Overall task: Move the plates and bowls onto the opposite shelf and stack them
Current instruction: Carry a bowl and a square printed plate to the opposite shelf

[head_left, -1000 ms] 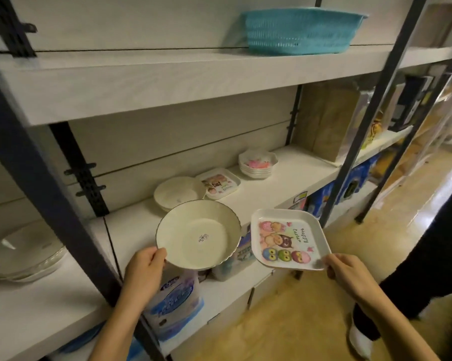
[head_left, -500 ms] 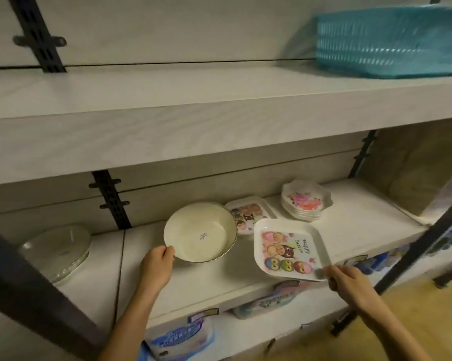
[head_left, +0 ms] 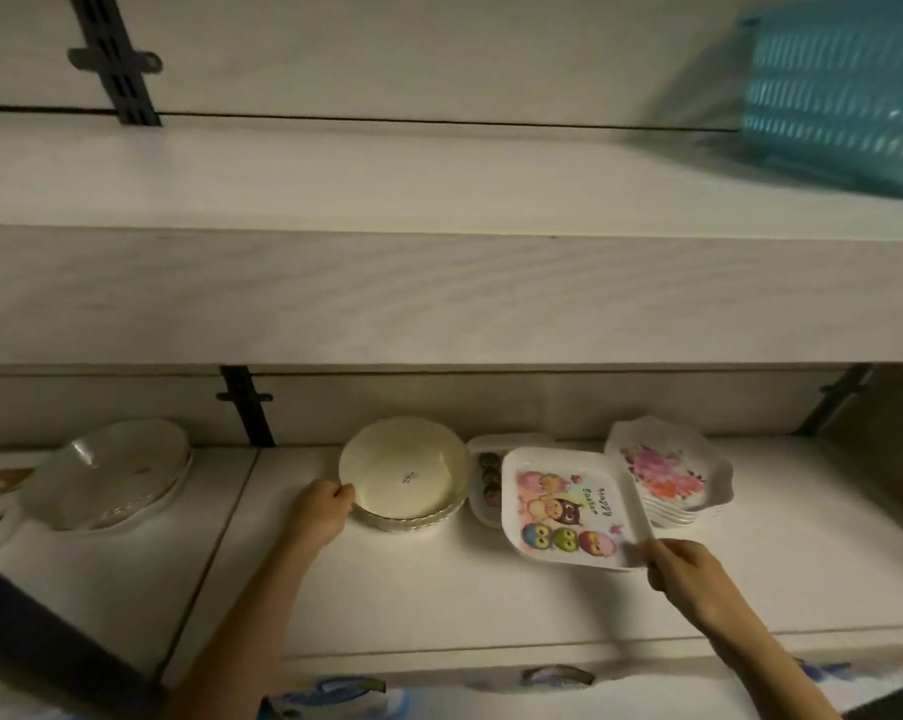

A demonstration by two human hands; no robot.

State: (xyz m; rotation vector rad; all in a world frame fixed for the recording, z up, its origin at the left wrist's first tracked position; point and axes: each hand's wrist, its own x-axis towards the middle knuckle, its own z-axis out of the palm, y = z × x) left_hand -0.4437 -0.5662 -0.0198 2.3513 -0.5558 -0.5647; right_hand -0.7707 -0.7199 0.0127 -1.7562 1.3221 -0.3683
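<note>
Both dishes have come down onto the shelf (head_left: 491, 610) since a moment ago, when they were held out in front of it, and the view has closed in so the shelf board above fills the top half. The left hand (head_left: 320, 517) is curled around the near-left rim of the cream round bowl (head_left: 402, 472), which now sits on top of another bowl of the same kind, rims lined up. The right hand (head_left: 685, 574) pinches the near-right corner of the square cartoon plate (head_left: 568, 506), the one with owls and "Happy Easter" on it. That plate is tilted, lying partly over a second square plate (head_left: 485, 480) just behind it, not squared up with it. Right beside it on the right is a stack of flower-print scalloped plates (head_left: 670, 472). Off to the left, well apart, a stack of clear glass plates (head_left: 111, 472). A teal basket (head_left: 839, 90) is on the upper shelf, blurry.
</note>
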